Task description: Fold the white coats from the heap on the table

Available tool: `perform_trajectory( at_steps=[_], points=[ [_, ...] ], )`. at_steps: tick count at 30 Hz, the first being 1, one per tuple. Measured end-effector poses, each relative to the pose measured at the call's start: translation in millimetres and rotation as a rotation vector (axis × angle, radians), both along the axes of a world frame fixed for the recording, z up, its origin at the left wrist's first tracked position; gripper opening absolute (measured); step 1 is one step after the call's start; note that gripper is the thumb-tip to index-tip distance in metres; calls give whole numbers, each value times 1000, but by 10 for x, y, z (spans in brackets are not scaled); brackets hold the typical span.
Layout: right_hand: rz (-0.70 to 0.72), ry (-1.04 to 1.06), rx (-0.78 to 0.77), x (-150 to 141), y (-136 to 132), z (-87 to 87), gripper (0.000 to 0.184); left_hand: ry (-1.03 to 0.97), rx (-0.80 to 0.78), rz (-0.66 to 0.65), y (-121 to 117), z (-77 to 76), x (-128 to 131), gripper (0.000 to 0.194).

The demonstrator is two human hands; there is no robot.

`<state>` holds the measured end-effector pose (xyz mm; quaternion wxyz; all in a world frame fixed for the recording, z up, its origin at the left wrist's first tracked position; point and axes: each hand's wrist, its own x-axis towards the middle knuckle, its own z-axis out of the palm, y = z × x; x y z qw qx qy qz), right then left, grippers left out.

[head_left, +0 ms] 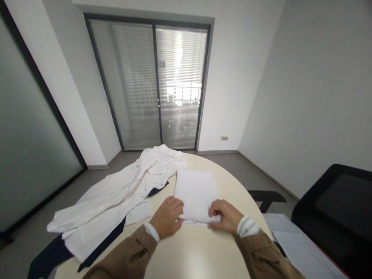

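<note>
Folded cloth: a white cloth, folded into a rectangular stack, is laid flat on the counter; the folded white cloth (197, 192) is taken as landmark.
Left hand: the near left corner of the folded white cloth is gripped between fingers and thumb by the left hand (166, 217).
Right hand: the near right corner is pinched by the right hand (226, 217), with its fingers curled.
Sleeves: both forearms are covered by brown sleeves (132, 254), with pale cuffs showing at the wrists.
Counter: the folded white cloth is carried by a cream counter (193, 248) with a curved edge.
Loose garments: a rumpled heap of white garments (124, 186) is spread to the left of the folded white cloth.
Dark fabric: navy fabric (106, 242) is partly covered by the heap, also left of the folded white cloth.
Chair: a black chair (337, 209) is placed well to the right of the folded white cloth; its seat is covered by pale sheets (299, 240), possibly paper or thin fabric.
Background: a glass partition (180, 85) with blinds is seen beyond the folded white cloth.
</note>
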<state>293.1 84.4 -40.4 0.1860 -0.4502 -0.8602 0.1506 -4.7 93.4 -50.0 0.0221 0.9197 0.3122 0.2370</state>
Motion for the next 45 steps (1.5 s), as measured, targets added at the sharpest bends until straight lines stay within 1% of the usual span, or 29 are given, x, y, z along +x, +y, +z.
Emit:
perform_trajectory(
  at_steps=[1, 2, 4, 5, 6, 7, 8, 10, 11, 14, 17, 18, 20, 22, 24, 26, 28, 30, 32, 34, 35, 37, 39, 40, 42, 44, 45],
  points=[
    [-3, 0, -18, -4, 6, 7, 18, -14, -17, -5, -7, -10, 3, 13],
    [-7, 9, -25, -12, 10, 17, 23, -30, -34, -4, -13, -19, 8, 11],
    [-14, 43, 3, -43, 11, 39, 35, -57, -59, 8, -23, -30, 21, 9],
    [-15, 60, 28, -65, 8, 45, 35, -67, -60, 9, -27, -32, 27, 9],
    [-12, 74, 53, -89, 3, 44, 28, -74, -53, 4, -32, -29, 32, 7],
    [-8, 84, 68, -113, -4, 37, 18, -77, -43, -6, -37, -23, 34, 5],
    [1, 89, 69, -134, -10, 24, 10, -75, -34, -15, -42, -14, 34, 8],
    [22, 95, 22, -161, -25, -6, 21, -45, -39, -28, -55, 9, 27, 16],
    [33, 97, -18, -165, -32, -14, 23, -17, -49, -34, -62, 21, 20, 17],
    [57, 83, -152, -154, -50, 24, 20, 77, -70, -74, -81, 51, -4, 12],
    [72, 26, -262, -198, -32, 164, 10, 113, -63, -137, -103, 73, -19, 8],
    [74, -2, -283, -245, -6, 224, 10, 114, -56, -162, -111, 78, -20, 8],
    [54, -52, -262, -396, 89, 344, 16, 107, -37, -210, -128, 85, -17, 8],
    [-3, -89, -164, -607, 242, 440, 35, 105, -17, -242, -145, 85, -12, 9],
    [-40, -134, -79, -837, 431, 481, 53, 115, -10, -258, -162, 77, -9, 9],
    [-78, -205, -69, -1038, 613, 443, 67, 123, -21, -273, -178, 67, -12, 9],
    [-114, -260, -88, -1178, 747, 322, 75, 113, -48, -291, -198, 57, -20, 11],
    [-151, -284, -102, -1254, 809, 147, 78, 87, -87, -310, -219, 49, -28, 17],
    [-179, -279, -76, -1277, 804, -27, 75, 39, -121, -310, -229, 43, -30, 25],
    [-182, -259, -33, -1273, 754, -150, 73, -43, -137, -267, -203, 34, -27, 33],
    [-175, -251, -18, -1269, 719, -186, 71, -102, -139, -214, -169, 26, -26, 34],
    [-153, -241, -9, -1271, 640, -211, 70, -257, -133, -32, -48, -11, -34, 31],
    [-139, -225, -12, -1281, 564, -193, 69, -417, -117, 195, 137, -85, -64, 23],
    [-130, -210, -25, -1282, 536, -174, 68, -477, -110, 291, 244, -137, -88, 25],
    [-99, -155, -76, -1240, 513, -126, 66, -489, -127, 395, 459, -252, -143, 38],
    [-59, -68, -116, -1104, 554, -77, 57, -460, -187, 437, 639, -352, -187, 45],
    [-52, -17, -107, -992, 597, -60, 51, -449, -218, 450, 708, -385, -199, 47]
  ],
)
